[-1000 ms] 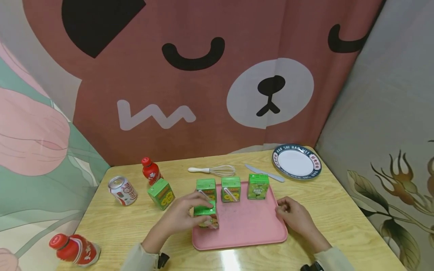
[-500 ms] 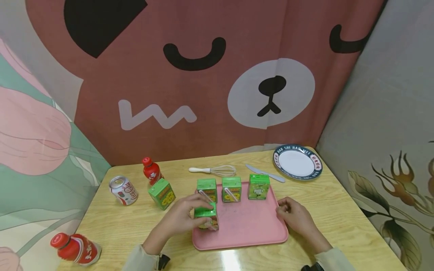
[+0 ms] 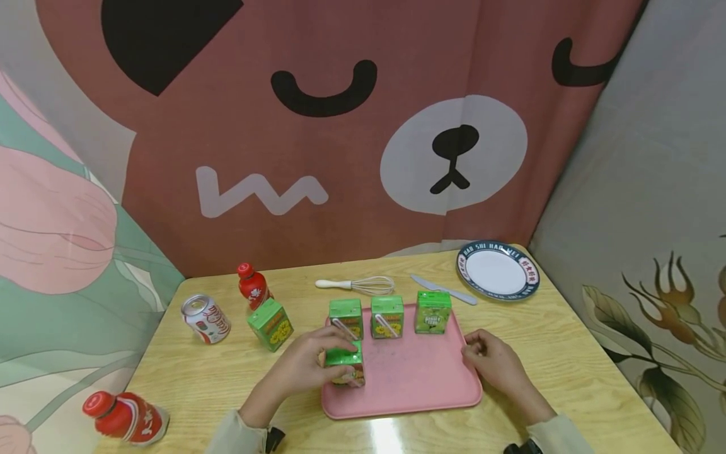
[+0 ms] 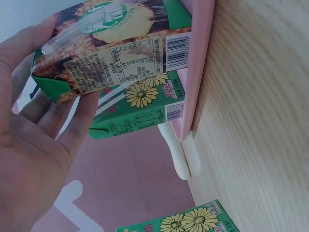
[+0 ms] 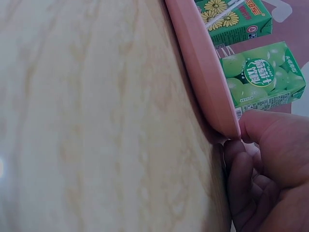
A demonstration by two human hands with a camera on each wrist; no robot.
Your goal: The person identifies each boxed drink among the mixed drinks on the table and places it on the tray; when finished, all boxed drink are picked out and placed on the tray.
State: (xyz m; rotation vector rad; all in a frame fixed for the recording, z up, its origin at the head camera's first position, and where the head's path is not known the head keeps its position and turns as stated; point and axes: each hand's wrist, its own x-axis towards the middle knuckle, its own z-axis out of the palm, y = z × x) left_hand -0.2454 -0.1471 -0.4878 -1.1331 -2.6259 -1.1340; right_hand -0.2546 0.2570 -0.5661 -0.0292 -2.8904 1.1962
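Note:
My left hand [image 3: 306, 359] grips a juice box [image 3: 343, 357] with a green top at the left front of the pink tray [image 3: 420, 384]. In the left wrist view this juice box [image 4: 116, 58] shows a brown pineapple print, a wrapped straw and a barcode, and its base meets the tray. Thumb and fingers hold its upper end from either side. My right hand [image 3: 495, 364] pinches the tray's right rim, thumb above and curled fingers below. Along the back of the tray stand two juice boxes with flower prints [image 3: 346, 318] [image 3: 387, 318] and a green grape juice box [image 3: 433, 313].
Left of the tray stand another flower-print juice box [image 3: 271, 325], a soda can [image 3: 206, 320] and a red bottle [image 3: 254, 287]. A second red bottle [image 3: 127, 417] is at the front left. Behind the tray lie a whisk [image 3: 357, 285], a knife [image 3: 445, 290] and a plate [image 3: 498, 271].
The juice box in my left hand has shifted very slightly toward the tray's front edge. My right hand keeps its pinch on the rim, and the other things stay where they were.

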